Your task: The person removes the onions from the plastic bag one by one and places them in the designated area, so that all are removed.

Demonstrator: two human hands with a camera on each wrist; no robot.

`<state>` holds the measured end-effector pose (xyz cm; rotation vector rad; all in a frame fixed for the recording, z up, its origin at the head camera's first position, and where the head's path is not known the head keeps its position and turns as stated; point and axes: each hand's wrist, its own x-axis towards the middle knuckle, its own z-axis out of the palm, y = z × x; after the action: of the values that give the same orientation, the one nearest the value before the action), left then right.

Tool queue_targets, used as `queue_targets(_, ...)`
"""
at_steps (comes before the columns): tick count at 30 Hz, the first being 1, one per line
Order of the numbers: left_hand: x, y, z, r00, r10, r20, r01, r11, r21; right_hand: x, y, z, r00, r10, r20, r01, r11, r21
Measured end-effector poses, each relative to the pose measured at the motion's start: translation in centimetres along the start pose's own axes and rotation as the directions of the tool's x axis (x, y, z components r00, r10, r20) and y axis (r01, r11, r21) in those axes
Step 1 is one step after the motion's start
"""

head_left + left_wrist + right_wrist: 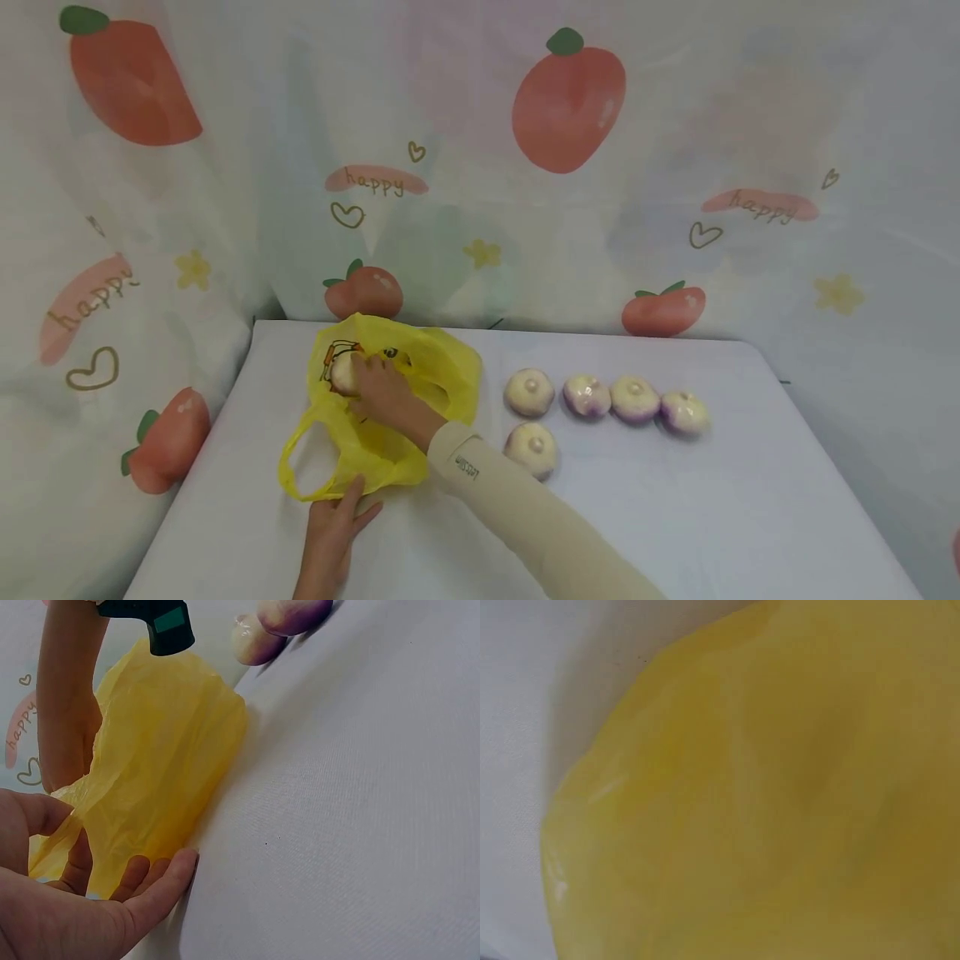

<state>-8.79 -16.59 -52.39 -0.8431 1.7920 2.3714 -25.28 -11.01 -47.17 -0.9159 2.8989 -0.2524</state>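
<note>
A yellow plastic bag [457,358] lies on the white table with its handle loop [288,467] toward the near left. My left hand [330,525] is at its near edge; in the left wrist view, thumb and forefinger pinch the thin plastic [165,750]. The right hand [384,392] reaches over the bag's opening and grips a pale round turnip [343,373]; its fingertips are partly hidden. Only the bag's yellow film [742,795] fills most of the right wrist view, and no fingers show there.
Right of the bag, two white turnips [529,392] sit one behind the other, the nearer one beside the right sleeve [525,508]. Farther right, a row of purple-tinged turnips [635,399] stretches across the table [675,517]. A printed curtain [465,100] hangs behind.
</note>
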Motion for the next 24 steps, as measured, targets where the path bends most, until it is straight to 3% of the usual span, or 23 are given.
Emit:
queue_targets(9,0.3,-0.2,0.0,1.0,0.003,-0.006,-0.003,1.0,0.01,0.3,0.3,-0.1,0.997,-0.074,0.034,0.075,0.997,-0.036)
queue_targets(14,0.3,-0.4,0.1,1.0,0.004,-0.003,-0.004,1.0,-0.003,0.4,0.1,0.2,0.995,-0.057,0.088,0.064,0.994,-0.088)
queue_targets(16,0.4,-0.4,0.2,1.0,0.004,-0.003,-0.004,1.0,-0.004,0.4,0.1,0.3,0.995,-0.062,0.08,0.072,0.989,-0.128)
queue_targets(22,0.4,-0.5,0.1,1.0,0.014,-0.006,-0.014,1.0,-0.004,0.3,0.3,0.9,0.981,-0.195,0.008,0.191,0.952,-0.24)
queue_targets(24,0.4,-0.5,0.1,1.0,0.017,-0.007,-0.017,1.0,0.001,0.4,0.3,1.1,0.977,-0.211,-0.016,0.199,0.944,-0.264)
